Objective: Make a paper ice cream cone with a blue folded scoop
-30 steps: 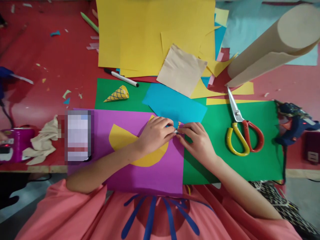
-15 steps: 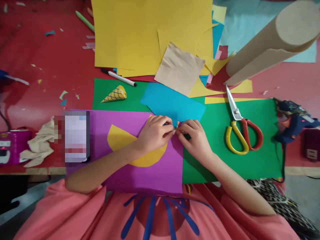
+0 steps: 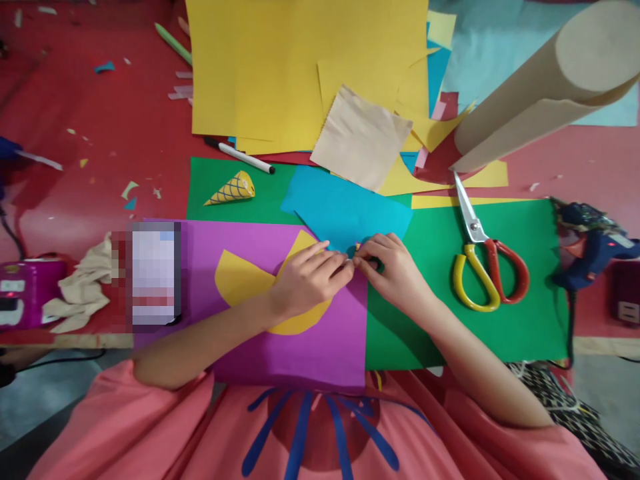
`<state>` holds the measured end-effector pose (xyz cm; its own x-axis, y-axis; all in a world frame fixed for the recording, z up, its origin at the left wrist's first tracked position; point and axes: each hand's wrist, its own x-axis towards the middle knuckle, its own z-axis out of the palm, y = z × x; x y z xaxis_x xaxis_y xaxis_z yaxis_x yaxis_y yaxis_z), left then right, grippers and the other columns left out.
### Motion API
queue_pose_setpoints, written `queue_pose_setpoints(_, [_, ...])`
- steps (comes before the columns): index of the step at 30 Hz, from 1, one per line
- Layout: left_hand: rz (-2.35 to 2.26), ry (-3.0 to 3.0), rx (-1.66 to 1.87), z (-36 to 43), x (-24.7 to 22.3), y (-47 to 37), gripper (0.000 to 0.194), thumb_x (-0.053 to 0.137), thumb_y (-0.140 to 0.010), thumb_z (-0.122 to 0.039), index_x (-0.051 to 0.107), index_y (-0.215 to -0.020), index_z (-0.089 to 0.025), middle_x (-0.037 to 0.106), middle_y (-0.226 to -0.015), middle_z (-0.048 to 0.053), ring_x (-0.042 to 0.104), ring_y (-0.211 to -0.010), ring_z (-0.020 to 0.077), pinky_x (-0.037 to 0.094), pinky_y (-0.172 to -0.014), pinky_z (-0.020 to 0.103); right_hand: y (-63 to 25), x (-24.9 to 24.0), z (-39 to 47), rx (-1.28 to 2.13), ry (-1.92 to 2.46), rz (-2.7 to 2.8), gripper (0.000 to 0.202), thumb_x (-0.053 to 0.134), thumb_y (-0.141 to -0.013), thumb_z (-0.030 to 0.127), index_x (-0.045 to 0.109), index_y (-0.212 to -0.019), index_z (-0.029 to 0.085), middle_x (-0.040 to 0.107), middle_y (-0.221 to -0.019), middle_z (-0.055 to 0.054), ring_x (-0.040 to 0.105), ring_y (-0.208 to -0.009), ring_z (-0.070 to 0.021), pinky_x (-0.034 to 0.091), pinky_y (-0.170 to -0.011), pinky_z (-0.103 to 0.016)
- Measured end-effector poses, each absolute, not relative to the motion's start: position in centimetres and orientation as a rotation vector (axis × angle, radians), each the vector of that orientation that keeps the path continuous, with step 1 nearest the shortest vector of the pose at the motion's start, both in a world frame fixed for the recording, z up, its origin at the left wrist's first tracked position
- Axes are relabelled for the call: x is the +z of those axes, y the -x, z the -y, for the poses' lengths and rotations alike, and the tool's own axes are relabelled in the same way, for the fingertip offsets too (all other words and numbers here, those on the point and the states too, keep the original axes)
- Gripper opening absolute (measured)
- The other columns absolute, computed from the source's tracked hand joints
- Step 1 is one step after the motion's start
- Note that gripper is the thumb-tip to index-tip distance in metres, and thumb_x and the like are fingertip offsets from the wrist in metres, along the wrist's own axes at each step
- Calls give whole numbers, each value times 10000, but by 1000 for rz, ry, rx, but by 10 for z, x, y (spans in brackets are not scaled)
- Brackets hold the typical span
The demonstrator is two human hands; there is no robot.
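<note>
The table (image 3: 60,100) is red, and the cut-out (image 3: 235,280) is yellow against a purple sheet (image 3: 310,360). The board (image 3: 535,327) is green, the paper piece (image 3: 345,200) bright blue. Dark crisscross lines pattern the yellow cone (image 3: 231,189). The scissors (image 3: 475,230) pair silver blades (image 3: 467,208) with one yellow loop (image 3: 459,280) and one red loop (image 3: 523,267). Blue streaks (image 3: 301,433) pattern the coral-pink shirt (image 3: 190,440).
</note>
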<state>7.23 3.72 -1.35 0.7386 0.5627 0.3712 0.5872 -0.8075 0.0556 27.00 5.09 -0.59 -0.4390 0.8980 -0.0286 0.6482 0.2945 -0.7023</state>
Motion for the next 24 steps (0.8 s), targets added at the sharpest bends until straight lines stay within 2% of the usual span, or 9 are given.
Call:
queue_pose_setpoints(5, [965, 2876, -564, -38, -14, -72, 164, 527, -918, -125, 646, -1028, -144, 737, -981, 41, 695, -906, 153, 542, -934, 320, -274, -6, -50, 879, 1404, 2205, 118, 580, -894, 187, 587, -777, 190, 686, -814, -40, 576, -748, -196, 391, -752, -358])
queue_pose_setpoints(8, [986, 2881, -538, -38, -13, -73, 145, 546, -908, -128, 646, -1012, -144, 731, -966, 52, 694, -894, 163, 559, -805, 286, -279, -8, -42, 694, 1302, 2289, 92, 541, -921, 160, 627, -892, 174, 706, -873, -63, 600, -820, -212, 419, -745, -351])
queue_pose_setpoints(10, [1004, 2894, -531, -39, -14, -73, 126, 546, -910, -132, 641, -991, -148, 724, -954, 48, 688, -880, 160, 550, -750, 273, -282, -10, -36, 507, 1182, 2388, 152, 527, -915, 111, 642, -1001, 159, 721, -954, -79, 612, -879, -221, 434, -743, -351])
queue_pose_setpoints(13, [1034, 2933, -536, -40, -15, -72, 104, 537, -925, -159, 629, -973, -154, 708, -952, 35, 667, -899, 152, 535, -768, 259, -285, -14, -28, 254, 1050, 2465, 238, 573, -890, 89, 640, -1113, 138, 731, -1026, -90, 626, -925, -225, 456, -740, -348])
queue_pose_setpoints(15, [1047, 2954, -544, -40, -17, -72, 99, 536, -930, -175, 624, -973, -157, 698, -954, 30, 650, -917, 151, 526, -803, 257, -285, -17, -27, 160, 1018, 2469, 227, 596, -888, 102, 651, -1106, 126, 736, -1013, -93, 631, -916, -222, 471, -734, -340])
queue_pose_setpoints(18, [1084, 2963, -578, -41, -19, -73, 97, 537, -930, -179, 623, -971, -163, 685, -976, 33, 631, -937, 151, 511, -842, 262, -284, -21, -30, 120, 1006, 2459, 195, 581, -907, 119, 666, -1082, 127, 739, -986, -86, 633, -897, -215, 491, -730, -335])
queue_pose_setpoints(24, [1191, 2913, -551, -44, -19, -73, 114, 541, -930, -204, 643, -975, -181, 670, -950, 43, 616, -874, 165, 473, -758, 309, -282, -22, -44, 311, 1042, 2414, 188, 554, -906, 108, 687, -1039, 123, 715, -972, -105, 613, -870, -215, 530, -762, -346])
